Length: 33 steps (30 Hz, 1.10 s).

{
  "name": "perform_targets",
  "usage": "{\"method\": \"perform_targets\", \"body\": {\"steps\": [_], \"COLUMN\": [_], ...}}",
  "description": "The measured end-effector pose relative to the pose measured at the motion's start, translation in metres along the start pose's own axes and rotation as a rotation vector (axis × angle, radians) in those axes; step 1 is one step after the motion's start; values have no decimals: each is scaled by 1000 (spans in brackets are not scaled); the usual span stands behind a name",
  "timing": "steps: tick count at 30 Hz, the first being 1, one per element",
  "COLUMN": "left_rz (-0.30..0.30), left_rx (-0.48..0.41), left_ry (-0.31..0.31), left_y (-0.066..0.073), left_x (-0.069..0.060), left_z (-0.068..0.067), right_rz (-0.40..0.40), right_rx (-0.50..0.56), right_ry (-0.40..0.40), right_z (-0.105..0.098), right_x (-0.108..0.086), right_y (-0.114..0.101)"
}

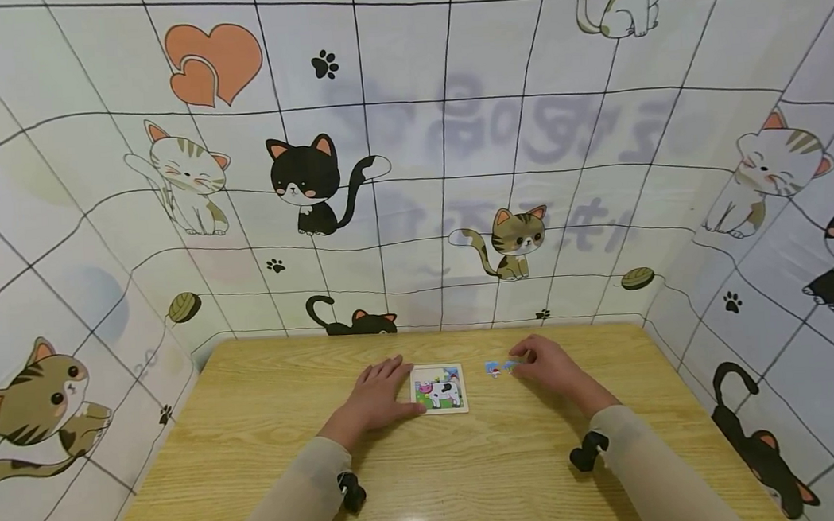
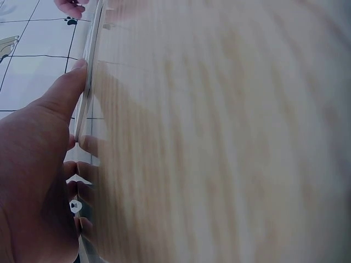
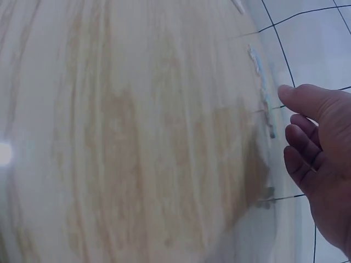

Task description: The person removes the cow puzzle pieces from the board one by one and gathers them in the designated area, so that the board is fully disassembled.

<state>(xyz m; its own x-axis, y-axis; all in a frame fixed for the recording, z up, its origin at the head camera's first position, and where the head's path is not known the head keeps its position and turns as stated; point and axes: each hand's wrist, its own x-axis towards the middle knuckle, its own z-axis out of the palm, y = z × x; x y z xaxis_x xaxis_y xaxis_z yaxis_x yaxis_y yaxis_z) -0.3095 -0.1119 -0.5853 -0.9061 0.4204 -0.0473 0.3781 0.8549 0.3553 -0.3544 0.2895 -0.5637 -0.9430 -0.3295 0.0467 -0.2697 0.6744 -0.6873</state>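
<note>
A square puzzle board [image 1: 438, 389] with a pale frame and a black-and-white cow picture lies flat on the table. My left hand [image 1: 378, 394] rests at its left side, fingers spread. The left thumb [image 2: 68, 90] touches the board's edge in the left wrist view. To the right of the board lie small blue puzzle pieces [image 1: 493, 369], close together. Over the right end of them is my right hand [image 1: 548, 365], fingers loosely bent. In the right wrist view a gap shows between the right thumb [image 3: 299, 98] and the pieces [image 3: 263, 90].
The wood-grain table [image 1: 458, 465] ends at a back wall [image 1: 412, 173] of white cloth with grid lines and cartoon cats. Similar side walls stand left and right. Each sleeve carries a black wrist device [image 1: 352, 491] near the cuff.
</note>
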Motion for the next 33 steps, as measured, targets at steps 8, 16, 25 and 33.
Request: {"method": "perform_targets", "body": {"steps": [8,16,25,33], "left_rz": [9,3,4,4], "left_rx": [-10,-8,-9,-3], "left_ry": [-6,-4,1,-1], "left_y": [2,2,1,1], "left_x": [-1,-1,0,1], "left_z": [-2,-2,0,0], "right_rz": [-73,-96,-127,-201], "right_rx": [16,35,60,27], "right_ry": [10,-30,-75,-120], "right_z": [2,9,16,29], "right_x": [4,8,9,15], "right_y": [-9,-24,-40,-54]}}
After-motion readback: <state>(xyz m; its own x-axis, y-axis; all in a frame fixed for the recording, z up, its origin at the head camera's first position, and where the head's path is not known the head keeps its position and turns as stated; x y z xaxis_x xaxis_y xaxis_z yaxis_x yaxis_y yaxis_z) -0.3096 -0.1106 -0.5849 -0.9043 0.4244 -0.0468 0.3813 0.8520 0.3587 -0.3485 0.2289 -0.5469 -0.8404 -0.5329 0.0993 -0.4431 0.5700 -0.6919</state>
